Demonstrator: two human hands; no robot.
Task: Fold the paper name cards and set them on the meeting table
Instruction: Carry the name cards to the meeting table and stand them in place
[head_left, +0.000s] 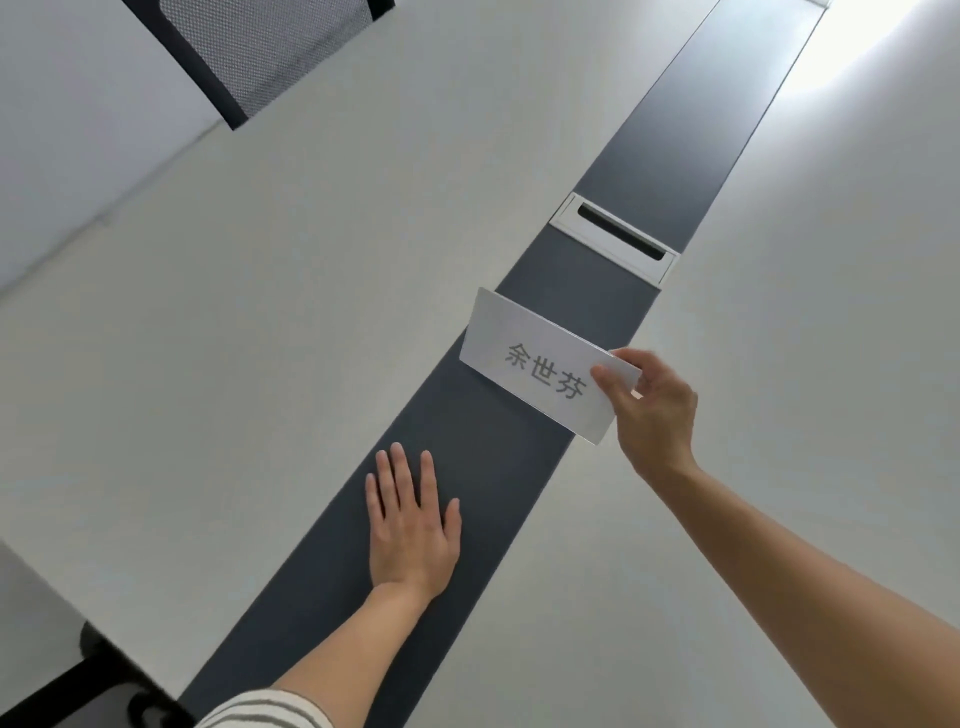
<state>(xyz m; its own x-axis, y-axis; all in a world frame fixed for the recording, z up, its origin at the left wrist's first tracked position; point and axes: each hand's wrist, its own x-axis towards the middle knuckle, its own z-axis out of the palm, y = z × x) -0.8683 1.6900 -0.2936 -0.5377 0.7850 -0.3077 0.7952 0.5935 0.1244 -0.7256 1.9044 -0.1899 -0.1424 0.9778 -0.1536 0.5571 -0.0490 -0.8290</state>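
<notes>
The right hand (655, 410) grips the folded name card (540, 364) at its right end, thumb on the printed face and the fingers (631, 358) wrapped over the top edge behind it. The card bears 3 printed characters and is held across the dark centre strip (467, 467) of the table (260, 312). Whether its lower edge touches the table cannot be told.

The left hand (413, 525) lies flat, palm down, fingers extended and slightly spread, holding nothing. It rests on the dark strip, below and to the left of the card and clear of it. A striped sleeve (265, 712) covers the left upper forearm at the bottom edge of the view.

Just beyond the card, set into the dark strip, is 1 white-framed cable slot (615, 236) with a dark opening. It lies near the card's far edge but apart from it.

A mesh-backed chair (249, 47) stands at the table's far left edge. A dark chair base (98, 670) shows at the lower left, beside the table. Strong glare whitens the table's upper right corner.
</notes>
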